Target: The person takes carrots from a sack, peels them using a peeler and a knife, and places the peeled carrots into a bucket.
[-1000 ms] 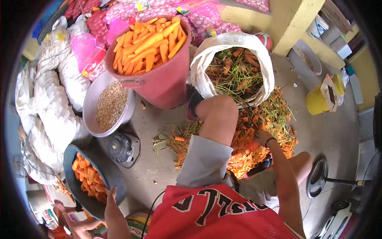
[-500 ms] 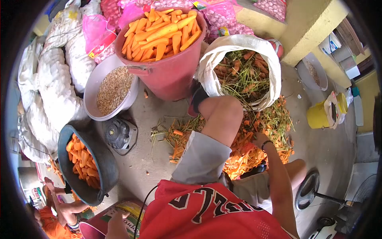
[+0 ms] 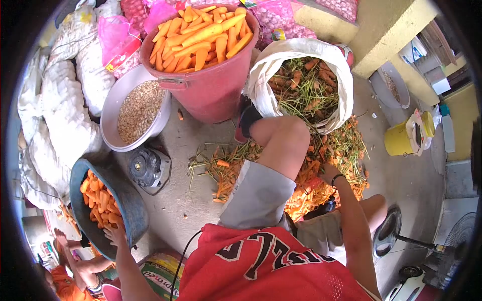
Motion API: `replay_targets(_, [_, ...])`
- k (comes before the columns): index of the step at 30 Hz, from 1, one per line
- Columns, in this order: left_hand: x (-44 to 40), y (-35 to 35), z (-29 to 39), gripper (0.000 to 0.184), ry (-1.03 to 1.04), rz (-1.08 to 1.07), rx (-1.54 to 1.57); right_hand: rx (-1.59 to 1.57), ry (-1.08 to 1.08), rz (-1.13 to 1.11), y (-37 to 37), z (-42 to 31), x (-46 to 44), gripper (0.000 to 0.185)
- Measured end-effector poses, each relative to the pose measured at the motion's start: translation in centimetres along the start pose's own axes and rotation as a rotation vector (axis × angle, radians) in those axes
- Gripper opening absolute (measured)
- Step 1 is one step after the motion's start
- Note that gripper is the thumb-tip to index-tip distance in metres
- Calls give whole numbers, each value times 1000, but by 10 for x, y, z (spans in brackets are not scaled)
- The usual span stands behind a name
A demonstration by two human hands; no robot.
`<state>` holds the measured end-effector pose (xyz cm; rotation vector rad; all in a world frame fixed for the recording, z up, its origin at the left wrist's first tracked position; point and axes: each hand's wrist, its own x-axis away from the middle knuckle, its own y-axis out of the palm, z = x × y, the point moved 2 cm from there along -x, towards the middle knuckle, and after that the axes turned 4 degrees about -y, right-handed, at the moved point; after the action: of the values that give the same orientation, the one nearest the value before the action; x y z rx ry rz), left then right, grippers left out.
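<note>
My left hand (image 3: 116, 235) reaches over the near rim of a dark blue-grey tub (image 3: 136, 213), its fingers apart beside the peeled carrots (image 3: 103, 200) inside. Nothing shows in its grasp. My right hand (image 3: 329, 173), with a dark band at the wrist, is low over a heap of orange carrot peelings (image 3: 306, 198) beyond my lap. Its fingers look curled, and a small red patch shows near them; what they hold, if anything, I cannot make out. Just beyond stands a white sack (image 3: 346, 95) with unpeeled carrots (image 3: 296, 80) and green stems.
A large red bucket (image 3: 211, 95) heaped with peeled carrots stands ahead. Left of it are a white basin (image 3: 113, 133) of garlic cloves, a dark round-topped device (image 3: 145, 165) and white sacks (image 3: 65, 110). A yellow bucket (image 3: 399, 140) and fan (image 3: 457, 251) stand right. Another person (image 3: 70, 281) sits lower left.
My left hand has moved up and left from beside my body to the tub of carrots. My right hand stays over the peelings. The view has shifted slightly.
</note>
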<state>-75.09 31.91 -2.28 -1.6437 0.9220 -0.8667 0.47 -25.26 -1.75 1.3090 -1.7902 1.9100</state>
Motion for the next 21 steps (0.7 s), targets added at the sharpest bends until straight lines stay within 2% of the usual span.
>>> replay_targets(2, [-52, 28, 28, 105, -29, -275, -2, -57, -7, 27, 0, 1, 6, 50])
replay_targets(5, [-39, 86, 60, 116, 24, -394, 157, -113, 17, 90, 5, 8, 8, 47])
replay_targets(8, [-13, 65, 68, 124, -75, -371, 228, -92, -14, 152, 12, 28, 0, 47])
replay_targets(9, [-13, 57, 71, 123, 95, -302, 208, -90, -31, 162, 19, 29, 1, 47])
replay_targets(12, [-2, 56, 76, 118, 71, -314, -89, -144, -11, 108, 27, 36, -1, 49])
replay_targets(13, [-4, 45, 74, 114, 119, -376, -11, -146, 1, 86, 26, 36, 2, 49])
replay_targets(16, [36, 19, 30, 113, 120, -259, -125, -155, 26, 42, 24, 26, 7, 50])
replay_targets(17, [57, 8, 17, 113, 118, -213, -151, 25, -88, 107, 31, 32, 0, 49])
replay_targets(18, [68, 4, 5, 112, 119, -161, -181, -1, -78, 109, 21, 28, -1, 48])
replay_targets(19, [73, 14, -24, 112, 99, -191, -391, -33, -67, 105, 14, 18, 6, 48])
replay_targets(20, [64, 59, -79, 105, 269, -26, -665, -72, -53, 97, 11, 11, 9, 47])
replay_targets(21, [72, 61, -102, 102, 245, -100, -712, -75, -108, 80, 21, 21, -3, 48])
